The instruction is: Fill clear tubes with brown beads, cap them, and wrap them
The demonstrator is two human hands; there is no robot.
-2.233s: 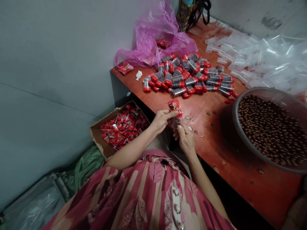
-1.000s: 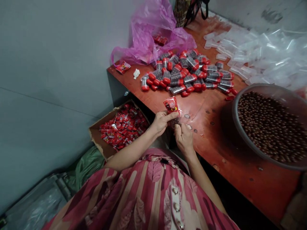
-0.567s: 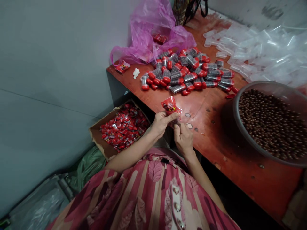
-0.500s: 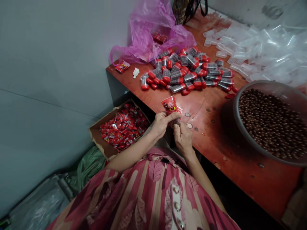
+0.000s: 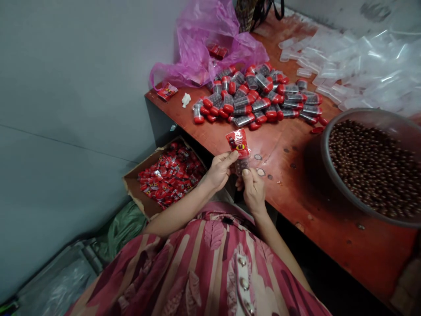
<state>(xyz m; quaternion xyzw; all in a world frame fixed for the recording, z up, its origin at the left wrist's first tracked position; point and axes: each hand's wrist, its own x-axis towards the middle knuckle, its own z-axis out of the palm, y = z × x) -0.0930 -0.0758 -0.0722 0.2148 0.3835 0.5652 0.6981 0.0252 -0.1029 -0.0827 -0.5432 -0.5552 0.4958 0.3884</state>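
Note:
A small red printed wrapper (image 5: 238,142) stands upright between my hands, above the table's front edge. Below its red part is a clear tube (image 5: 242,165) filled with dark balls; whether the wrapper reaches down around it I cannot tell. My left hand (image 5: 221,170) is closed, pinching the wrapper's left side with the thumb on top. My right hand (image 5: 254,189) is closed on the tube's lower right end. Just beyond lies a pile of clear tubes with red caps (image 5: 243,100), dark balls inside them.
A cardboard box (image 5: 134,186) of red-wrapped pieces stands lower left, beside the orange-red table (image 5: 296,175). A grey tub (image 5: 324,149) of brown balls sits on the right. Clear tubes (image 5: 358,70) lie heaped at back right, a pink plastic bag (image 5: 197,48) at back left.
The wrapper has turned upright and shows its printed front more fully. My right hand has shifted slightly right and down, and more of the tube with dark balls shows.

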